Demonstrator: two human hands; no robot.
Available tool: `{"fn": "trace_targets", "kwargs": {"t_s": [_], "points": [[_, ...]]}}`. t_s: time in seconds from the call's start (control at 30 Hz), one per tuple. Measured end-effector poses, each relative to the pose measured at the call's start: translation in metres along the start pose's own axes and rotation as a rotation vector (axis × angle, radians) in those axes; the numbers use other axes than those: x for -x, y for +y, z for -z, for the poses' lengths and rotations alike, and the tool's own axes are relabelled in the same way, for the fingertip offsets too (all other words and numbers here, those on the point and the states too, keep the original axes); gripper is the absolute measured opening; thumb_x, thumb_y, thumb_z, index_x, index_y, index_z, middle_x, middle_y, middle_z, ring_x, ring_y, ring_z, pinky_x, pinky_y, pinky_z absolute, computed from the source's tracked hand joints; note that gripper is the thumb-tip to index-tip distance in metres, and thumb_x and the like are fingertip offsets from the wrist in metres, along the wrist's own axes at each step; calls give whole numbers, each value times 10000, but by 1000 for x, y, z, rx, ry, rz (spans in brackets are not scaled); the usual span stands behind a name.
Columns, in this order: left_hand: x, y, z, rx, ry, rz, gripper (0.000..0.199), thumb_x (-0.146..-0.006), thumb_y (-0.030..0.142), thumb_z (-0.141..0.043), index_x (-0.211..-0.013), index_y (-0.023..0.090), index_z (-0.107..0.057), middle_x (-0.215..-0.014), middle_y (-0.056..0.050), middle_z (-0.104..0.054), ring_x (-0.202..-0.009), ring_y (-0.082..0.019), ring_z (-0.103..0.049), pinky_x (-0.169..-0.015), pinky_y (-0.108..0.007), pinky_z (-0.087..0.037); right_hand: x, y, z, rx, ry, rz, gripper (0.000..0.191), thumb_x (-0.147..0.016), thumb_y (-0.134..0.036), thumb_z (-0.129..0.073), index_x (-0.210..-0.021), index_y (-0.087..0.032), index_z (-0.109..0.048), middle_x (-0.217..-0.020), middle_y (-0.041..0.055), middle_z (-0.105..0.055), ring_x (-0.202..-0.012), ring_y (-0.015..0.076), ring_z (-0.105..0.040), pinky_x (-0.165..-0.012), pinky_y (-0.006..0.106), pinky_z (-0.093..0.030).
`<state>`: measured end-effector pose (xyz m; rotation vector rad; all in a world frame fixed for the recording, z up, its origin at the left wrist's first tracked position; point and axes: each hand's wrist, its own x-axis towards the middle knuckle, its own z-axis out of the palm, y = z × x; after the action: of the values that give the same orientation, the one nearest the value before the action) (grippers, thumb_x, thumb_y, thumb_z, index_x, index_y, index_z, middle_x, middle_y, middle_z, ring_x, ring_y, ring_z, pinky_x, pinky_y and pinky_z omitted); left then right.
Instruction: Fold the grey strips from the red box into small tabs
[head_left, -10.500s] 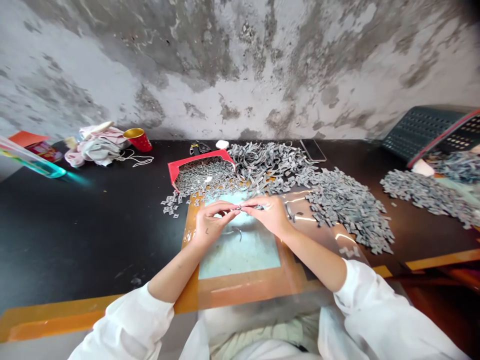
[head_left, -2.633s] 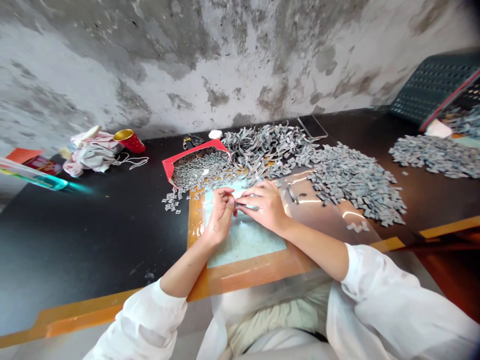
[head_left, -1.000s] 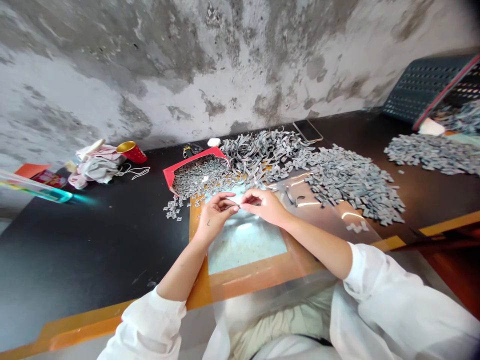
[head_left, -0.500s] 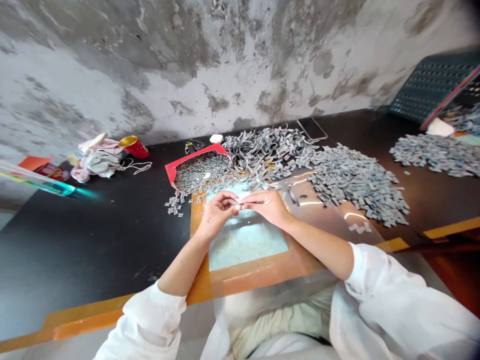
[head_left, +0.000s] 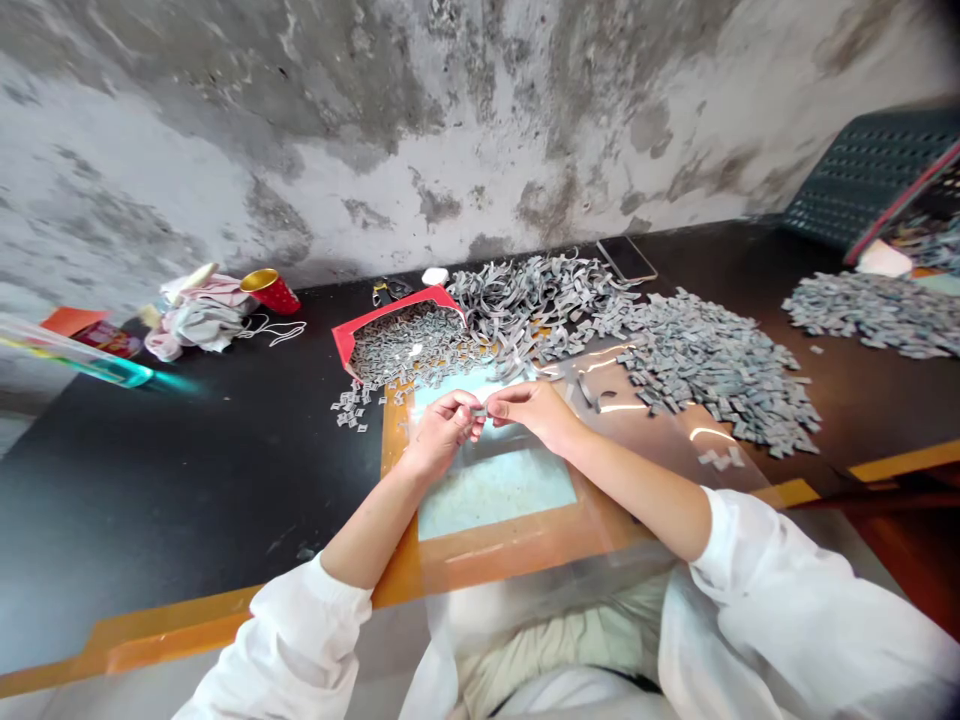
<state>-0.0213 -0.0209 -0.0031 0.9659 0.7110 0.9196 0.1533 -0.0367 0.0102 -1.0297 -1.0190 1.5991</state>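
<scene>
Over the pale blue sheet my two hands meet, fingertips almost together. A small grey strip shows between them; its exact kind is too small to make out. My left hand is closed, pinching it with thumb and fingers. From the other side, my right hand is also closed, its thumb and forefinger at the strip's right end. Just beyond lies a tangled pile of longer grey strips. A red-edged open box spills tiny grey square pieces to the left.
Short grey pieces form a heap at right, with another heap by a tipped dark basket. A phone lies near the wall. At left are a red cup and crumpled cloth. Orange tape lines the table edge.
My left hand has turned slightly and its fingers have shifted. The fingertips have parted a little, so the grey strip between them shows more plainly. The piles look the same.
</scene>
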Motion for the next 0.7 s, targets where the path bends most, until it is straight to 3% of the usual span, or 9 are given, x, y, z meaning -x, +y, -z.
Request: {"fn": "trace_targets", "kwargs": {"t_s": [0.07, 0.33, 0.7], "points": [[1, 2, -2, 28, 7, 7, 464, -631, 555, -767, -791, 136, -647, -620, -1, -598, -511, -71, -537, -493, -176, -435, 0, 1, 0, -28, -11, -24, 302, -557, -369, -838, -774, -173, -762, -735, 14, -717, -680, 125, -625, -733, 296, -528], [2, 8, -3, -49, -18, -20, 243, -680, 335, -803, -789, 157, -678, -636, 4, -622, -565, -81, -572, -550, -185, -484, 1, -4, 0, 22, 2, -21, 278, -566, -343, -831, -775, -171, -766, -674, 9, -703, -625, 110, -589, -688, 278, -504], [0, 10, 8, -211, 7, -68, 137, -753, 290, -744, -800, 173, -691, -712, -6, -651, -663, -97, -622, -619, -194, -533, 4, -10, -1, 175, -1, 102, 207, -669, -283, -751, -837, -163, -769, -677, 10, -705, -647, 123, -616, -699, 270, -505]]}}
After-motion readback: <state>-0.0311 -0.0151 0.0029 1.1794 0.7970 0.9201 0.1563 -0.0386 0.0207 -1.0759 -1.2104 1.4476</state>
